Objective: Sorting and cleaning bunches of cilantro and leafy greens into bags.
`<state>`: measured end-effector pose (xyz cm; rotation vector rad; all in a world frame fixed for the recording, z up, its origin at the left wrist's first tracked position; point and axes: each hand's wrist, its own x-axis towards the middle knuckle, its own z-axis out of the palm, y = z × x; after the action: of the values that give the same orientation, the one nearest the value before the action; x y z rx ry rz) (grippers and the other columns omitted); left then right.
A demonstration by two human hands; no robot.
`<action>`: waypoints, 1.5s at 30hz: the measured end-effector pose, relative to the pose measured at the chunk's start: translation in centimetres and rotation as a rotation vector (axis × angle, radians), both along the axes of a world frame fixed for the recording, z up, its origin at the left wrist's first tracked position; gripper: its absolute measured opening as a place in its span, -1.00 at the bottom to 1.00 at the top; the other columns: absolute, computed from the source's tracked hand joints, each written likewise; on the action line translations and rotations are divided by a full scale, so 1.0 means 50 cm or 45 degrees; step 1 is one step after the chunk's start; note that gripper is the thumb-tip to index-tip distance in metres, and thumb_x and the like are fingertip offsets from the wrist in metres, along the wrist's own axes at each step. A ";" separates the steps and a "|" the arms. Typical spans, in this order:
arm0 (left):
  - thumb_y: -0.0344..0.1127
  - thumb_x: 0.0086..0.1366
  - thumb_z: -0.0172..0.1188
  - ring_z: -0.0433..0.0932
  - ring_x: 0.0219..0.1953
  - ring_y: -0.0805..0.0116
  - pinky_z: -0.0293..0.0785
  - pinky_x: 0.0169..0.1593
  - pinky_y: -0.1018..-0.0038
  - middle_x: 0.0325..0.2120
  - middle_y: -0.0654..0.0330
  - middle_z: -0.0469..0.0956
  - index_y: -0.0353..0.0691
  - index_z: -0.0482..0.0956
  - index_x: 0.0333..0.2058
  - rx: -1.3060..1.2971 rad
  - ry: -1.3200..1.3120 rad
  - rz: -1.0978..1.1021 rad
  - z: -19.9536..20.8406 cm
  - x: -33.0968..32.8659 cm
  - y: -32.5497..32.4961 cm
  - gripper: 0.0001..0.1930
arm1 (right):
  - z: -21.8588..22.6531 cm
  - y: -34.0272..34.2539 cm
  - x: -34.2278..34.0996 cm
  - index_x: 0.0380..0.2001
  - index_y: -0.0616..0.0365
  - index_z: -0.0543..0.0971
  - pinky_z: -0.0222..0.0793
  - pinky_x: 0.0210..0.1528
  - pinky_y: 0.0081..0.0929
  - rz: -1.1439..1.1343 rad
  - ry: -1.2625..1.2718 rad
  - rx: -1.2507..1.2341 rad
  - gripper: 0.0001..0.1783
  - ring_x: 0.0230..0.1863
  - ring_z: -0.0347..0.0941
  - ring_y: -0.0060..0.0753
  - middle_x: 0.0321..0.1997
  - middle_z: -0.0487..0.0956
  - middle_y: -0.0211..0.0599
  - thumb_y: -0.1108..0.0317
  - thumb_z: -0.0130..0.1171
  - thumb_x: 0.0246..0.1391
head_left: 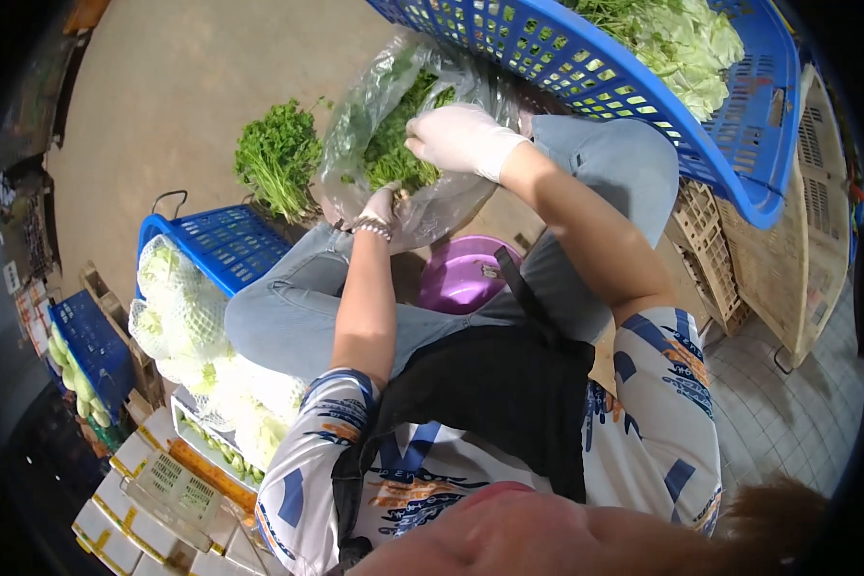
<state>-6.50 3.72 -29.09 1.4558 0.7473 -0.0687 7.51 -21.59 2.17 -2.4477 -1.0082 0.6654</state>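
A clear plastic bag (pixel 344 144) stands open in front of me with leafy green herbs (pixel 394 152) inside, stems toward me. My left hand (pixel 380 205), gloved and wearing a beaded bracelet, is closed on the herb stems at the bag's near edge. From the right, my right hand (pixel 466 141) in a white glove reaches over the bag's mouth. Its fingers are bent together over the herbs, and their undersides are hidden. Another bunch of herbs (pixel 280 161) lies on the floor left of the bag. Between my legs sits a purple basin (pixel 468 274).
A large blue basket (pixel 600 72) holding pale leafy greens (pixel 686 53) looms at upper right, close to my right arm. To the left are a blue crate (pixel 226 245) and net-wrapped cabbages (pixel 187 322). Beige plastic crates (pixel 710 250) stand at right. White boxes (pixel 125 509) are stacked at lower left.
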 end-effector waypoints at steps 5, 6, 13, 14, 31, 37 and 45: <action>-0.26 0.33 0.20 0.54 -0.50 0.51 0.47 -0.44 0.66 -0.57 0.26 0.54 -0.19 0.53 -0.36 -1.581 0.022 0.132 0.181 0.119 -0.168 -0.85 | -0.083 -0.102 -0.006 -0.22 0.16 0.61 0.42 -0.03 -0.04 -0.136 0.088 -0.118 -0.61 -0.14 0.55 0.10 -0.22 0.63 0.01 0.09 -0.05 0.21; -0.21 0.30 0.23 0.50 -0.51 0.50 0.48 -0.37 0.61 -0.52 0.27 0.56 -0.19 0.55 -0.29 -1.236 0.177 0.203 0.182 0.097 -0.186 -0.82 | -0.086 -0.105 -0.007 -0.23 0.16 0.61 0.42 -0.04 -0.04 -0.128 0.078 -0.113 -0.61 -0.15 0.55 0.10 -0.23 0.63 0.02 0.09 -0.05 0.21; -0.18 0.39 0.09 0.47 -0.65 0.49 0.38 -0.65 0.62 -0.61 0.29 0.52 -0.13 0.48 -0.42 -0.802 0.446 -0.189 0.251 0.123 -0.193 -0.78 | -0.072 -0.091 0.003 -0.23 0.17 0.61 0.43 -0.04 -0.05 -0.106 0.058 -0.126 -0.60 -0.14 0.56 0.09 -0.22 0.63 0.02 0.08 -0.06 0.19; -0.21 0.41 0.06 0.47 -0.65 0.50 0.41 -0.60 0.65 -0.61 0.27 0.53 -0.17 0.50 -0.40 -0.995 0.346 -0.274 0.275 0.143 -0.167 -0.77 | -0.067 -0.089 0.003 -0.20 0.16 0.61 0.43 -0.02 -0.06 -0.121 0.057 -0.119 -0.58 -0.13 0.55 0.09 -0.19 0.63 0.02 0.08 -0.07 0.20; -0.21 0.42 0.01 0.53 -0.53 0.38 0.53 -0.50 0.52 -0.53 0.19 0.54 -0.31 0.50 -0.27 -1.206 0.642 0.310 0.252 0.007 -0.162 -0.75 | -0.030 -0.072 0.025 -0.21 0.19 0.65 0.42 0.02 -0.07 -0.157 0.011 -0.109 -0.53 -0.06 0.55 0.07 -0.11 0.62 0.02 0.05 -0.09 0.22; -0.16 0.44 0.00 0.37 -0.55 0.50 0.37 -0.54 0.65 -0.51 0.32 0.39 -0.29 0.44 -0.19 -1.930 0.691 0.104 0.363 -0.001 -0.262 -0.73 | -0.060 -0.098 0.019 -0.18 0.14 0.64 0.39 0.06 -0.06 -0.175 0.093 -0.136 -0.55 -0.04 0.54 0.09 -0.09 0.61 0.04 0.05 -0.10 0.21; -0.11 0.46 0.00 0.46 -0.45 0.51 0.44 -0.41 0.61 -0.44 0.34 0.47 -0.19 0.46 -0.08 -1.093 0.029 -0.460 0.677 0.057 -0.200 -0.72 | 0.011 -0.114 0.023 -0.25 0.25 0.59 0.46 -0.20 -0.43 -0.453 0.547 0.497 -0.52 -0.33 0.58 -0.39 -0.36 0.64 -0.25 0.07 -0.17 0.32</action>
<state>-3.65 -6.29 4.74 0.7429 0.3751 -0.6096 8.67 -27.28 2.74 -1.9557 -0.4639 0.7446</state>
